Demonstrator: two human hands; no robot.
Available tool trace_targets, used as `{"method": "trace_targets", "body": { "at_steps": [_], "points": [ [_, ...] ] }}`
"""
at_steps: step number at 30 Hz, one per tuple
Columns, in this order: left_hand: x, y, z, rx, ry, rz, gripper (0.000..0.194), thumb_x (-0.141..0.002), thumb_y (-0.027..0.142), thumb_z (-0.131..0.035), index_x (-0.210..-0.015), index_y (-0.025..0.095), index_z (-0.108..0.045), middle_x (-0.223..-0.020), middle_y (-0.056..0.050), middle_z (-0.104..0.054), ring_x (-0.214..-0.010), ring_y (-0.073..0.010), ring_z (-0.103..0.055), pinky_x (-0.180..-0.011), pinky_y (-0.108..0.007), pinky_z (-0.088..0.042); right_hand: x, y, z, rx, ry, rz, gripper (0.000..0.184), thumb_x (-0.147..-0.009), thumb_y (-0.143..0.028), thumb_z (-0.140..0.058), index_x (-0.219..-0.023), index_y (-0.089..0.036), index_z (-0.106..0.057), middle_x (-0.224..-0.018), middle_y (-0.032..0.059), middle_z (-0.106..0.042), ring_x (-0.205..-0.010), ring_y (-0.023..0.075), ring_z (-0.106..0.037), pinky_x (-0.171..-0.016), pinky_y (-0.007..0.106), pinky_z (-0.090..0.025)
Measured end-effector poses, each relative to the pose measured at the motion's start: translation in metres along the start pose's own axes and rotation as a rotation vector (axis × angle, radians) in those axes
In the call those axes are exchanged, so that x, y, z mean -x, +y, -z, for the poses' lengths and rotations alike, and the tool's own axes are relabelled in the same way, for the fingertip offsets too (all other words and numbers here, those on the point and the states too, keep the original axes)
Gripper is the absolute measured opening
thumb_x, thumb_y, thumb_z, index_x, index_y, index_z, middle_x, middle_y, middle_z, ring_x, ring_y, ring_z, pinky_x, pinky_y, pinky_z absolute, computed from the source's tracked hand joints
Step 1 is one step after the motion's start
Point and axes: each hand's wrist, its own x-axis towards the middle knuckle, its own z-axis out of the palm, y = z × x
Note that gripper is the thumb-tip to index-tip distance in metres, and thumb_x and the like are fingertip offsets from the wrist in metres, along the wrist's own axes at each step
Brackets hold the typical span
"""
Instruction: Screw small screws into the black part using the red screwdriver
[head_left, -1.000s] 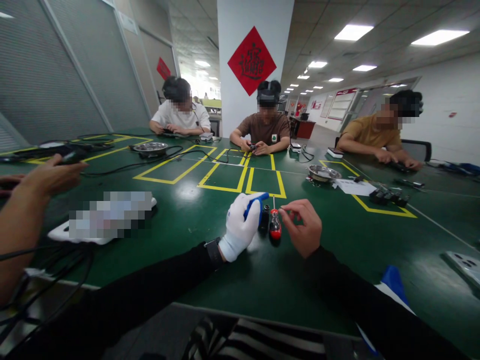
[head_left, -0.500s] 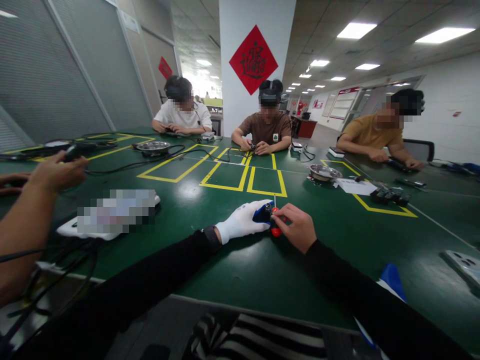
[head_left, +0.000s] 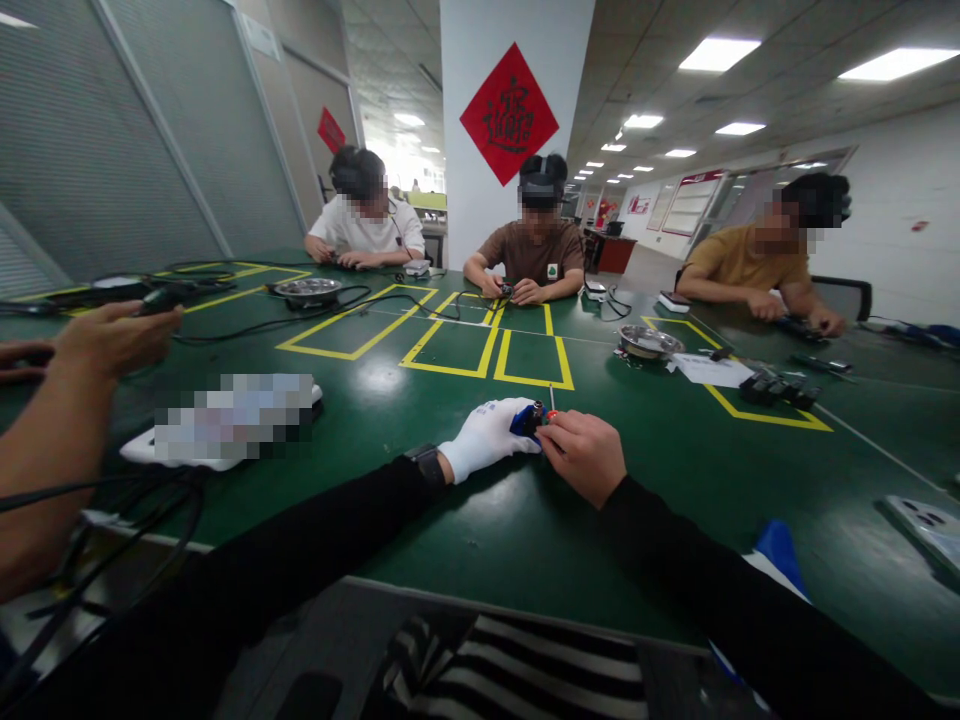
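Observation:
My left hand (head_left: pixel 487 437), in a white glove with a blue palm, is closed around a small black part with a silver round end (head_left: pixel 538 410). Bare and pinched up against that part is my right hand (head_left: pixel 586 455). It has a screwdriver (head_left: pixel 553 412) in it, with a bit of red handle showing and the thin metal shaft pointing up and away from me. Most of the handle is hidden by my fingers. Whether the right fingertips also grip the black part cannot be made out.
A blue-and-white glove (head_left: pixel 781 560) lies by my right forearm, with a phone (head_left: pixel 924 532) farther right. Metal bowls (head_left: pixel 649 342), paper (head_left: pixel 709 370) and black parts (head_left: pixel 780 388) are across the green table (head_left: pixel 450 540). A white case (head_left: pixel 225 420) and a co-worker's hand (head_left: pixel 124 345) are left.
My right fingers have closed over the screwdriver's red handle, which showed more before. Both hands have shifted only slightly, with the black part still in my left.

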Motion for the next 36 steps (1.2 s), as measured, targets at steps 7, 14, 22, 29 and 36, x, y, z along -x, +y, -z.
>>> {"method": "trace_targets", "body": {
  "at_steps": [7,14,22,29,36],
  "points": [
    [-0.002,-0.002,-0.001,-0.004,0.009,-0.017,0.051,-0.065,0.041,-0.074,-0.109,0.021,-0.061,-0.108,-0.007,-0.066,-0.097,-0.0262,-0.063,-0.086,-0.035,-0.047,0.001,0.001,-0.003,0.054,0.042,0.017,0.021,-0.09,-0.023,-0.049,-0.081,-0.021,-0.068,-0.082,0.0052,-0.07,-0.074,0.0178,-0.06,-0.065,0.032,-0.037],
    [-0.002,-0.003,0.002,-0.009,-0.016,-0.028,0.05,-0.064,0.037,-0.075,-0.109,0.022,-0.06,-0.107,-0.005,-0.066,-0.098,-0.0259,-0.062,-0.086,-0.034,-0.047,0.003,0.001,-0.006,0.074,0.062,0.021,0.024,-0.09,-0.023,-0.048,-0.076,-0.021,-0.066,-0.078,0.0044,-0.069,-0.07,0.017,-0.056,-0.063,0.032,-0.035],
    [-0.001,0.0,0.003,-0.07,-0.024,-0.024,0.05,-0.066,0.035,-0.074,-0.111,0.021,-0.059,-0.109,-0.006,-0.066,-0.099,-0.0265,-0.062,-0.087,-0.035,-0.047,0.004,-0.001,-0.006,0.036,0.052,0.0,0.026,-0.09,-0.022,-0.049,-0.07,-0.02,-0.065,-0.074,0.0047,-0.067,-0.068,0.0165,-0.053,-0.063,0.031,-0.033],
    [-0.001,0.0,0.004,-0.108,-0.047,-0.037,0.052,-0.068,0.039,-0.072,-0.114,0.02,-0.057,-0.113,-0.005,-0.064,-0.103,-0.0249,-0.061,-0.09,-0.034,-0.047,0.005,0.0,-0.009,-0.071,0.089,-0.113,0.022,-0.088,-0.025,-0.053,-0.073,-0.021,-0.069,-0.077,0.0017,-0.069,-0.072,0.0143,-0.057,-0.066,0.027,-0.038],
    [0.0,-0.001,0.003,-0.071,-0.039,-0.04,0.05,-0.068,0.037,-0.072,-0.114,0.021,-0.057,-0.115,-0.005,-0.064,-0.105,-0.0249,-0.061,-0.092,-0.034,-0.047,0.004,-0.001,-0.01,-0.128,0.099,-0.161,0.016,-0.084,-0.021,-0.057,-0.072,-0.021,-0.069,-0.077,0.0015,-0.069,-0.074,0.015,-0.059,-0.068,0.026,-0.039]
  ]
}}
